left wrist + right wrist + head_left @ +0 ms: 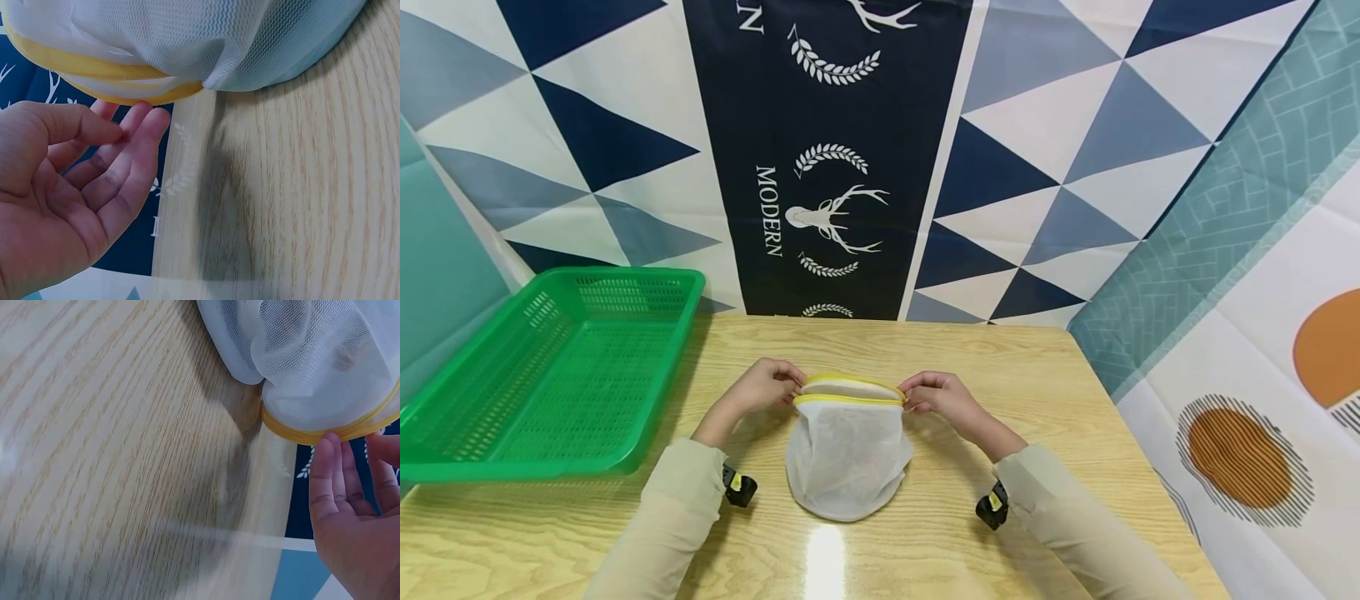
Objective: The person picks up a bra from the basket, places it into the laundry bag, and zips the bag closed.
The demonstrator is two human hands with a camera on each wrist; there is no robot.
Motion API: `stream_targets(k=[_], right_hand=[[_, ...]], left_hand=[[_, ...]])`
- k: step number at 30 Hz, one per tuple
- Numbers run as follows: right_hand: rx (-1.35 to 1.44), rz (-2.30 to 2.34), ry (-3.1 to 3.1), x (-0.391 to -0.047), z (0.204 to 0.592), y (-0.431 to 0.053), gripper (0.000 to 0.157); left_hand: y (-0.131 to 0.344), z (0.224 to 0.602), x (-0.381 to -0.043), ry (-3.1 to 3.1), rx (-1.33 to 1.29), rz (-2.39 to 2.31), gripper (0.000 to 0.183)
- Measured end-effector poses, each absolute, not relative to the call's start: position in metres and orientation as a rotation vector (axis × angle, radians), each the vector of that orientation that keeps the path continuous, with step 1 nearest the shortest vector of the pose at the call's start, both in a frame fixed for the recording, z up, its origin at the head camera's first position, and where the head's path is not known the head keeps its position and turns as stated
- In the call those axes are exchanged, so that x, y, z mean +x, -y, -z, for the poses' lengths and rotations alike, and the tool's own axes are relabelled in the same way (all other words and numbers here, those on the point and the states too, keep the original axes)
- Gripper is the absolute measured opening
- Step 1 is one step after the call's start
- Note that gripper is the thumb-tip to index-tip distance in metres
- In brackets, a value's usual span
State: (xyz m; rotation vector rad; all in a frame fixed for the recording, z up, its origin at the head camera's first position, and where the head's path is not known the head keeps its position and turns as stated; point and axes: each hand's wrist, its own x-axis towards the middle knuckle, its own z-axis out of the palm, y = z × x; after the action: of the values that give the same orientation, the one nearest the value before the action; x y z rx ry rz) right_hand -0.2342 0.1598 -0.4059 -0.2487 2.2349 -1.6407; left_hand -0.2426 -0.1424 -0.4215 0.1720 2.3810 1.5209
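Observation:
A white mesh laundry bag (850, 458) with a yellow zipper (850, 399) sits on the table, its unzipped mouth gaping a little on the far side. At the left end of that mouth, my left hand (767, 383) holds the yellow edge with its fingertips. My right hand (942, 398) holds the opposite end. In the left wrist view, the bent fingers (134, 150) meet the zipper edge, the thumb close by them. The right wrist view has fingertips (328, 447) against the yellow edge, with the thumb partly cut off by the frame.
A green perforated plastic basket (625, 450) stands to the left on the wooden table (1000, 358). Patterned cloth (1015, 150) hangs behind the table's far edge, and another printed cloth (1240, 467) is along the right side. Small black cameras (739, 487) are strapped at both wrists.

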Motion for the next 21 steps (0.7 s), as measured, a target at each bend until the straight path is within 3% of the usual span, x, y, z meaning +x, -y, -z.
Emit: stream_targets(k=[12, 21], right_hand=[[-0.295, 1.656, -2.246, -0.2308, 0.4046, -0.1592, 0.023], [-0.410, 1.625, -2.307, -0.2267, 0.4009, -0.1567, 0.020]], left_hand=[[0.1374, 0.4200, -0.2402, -2.223, 0.039, -1.512, 0.056], [0.1380, 0.4230, -0.2418, -2.130, -0.052, -1.442, 0.066]])
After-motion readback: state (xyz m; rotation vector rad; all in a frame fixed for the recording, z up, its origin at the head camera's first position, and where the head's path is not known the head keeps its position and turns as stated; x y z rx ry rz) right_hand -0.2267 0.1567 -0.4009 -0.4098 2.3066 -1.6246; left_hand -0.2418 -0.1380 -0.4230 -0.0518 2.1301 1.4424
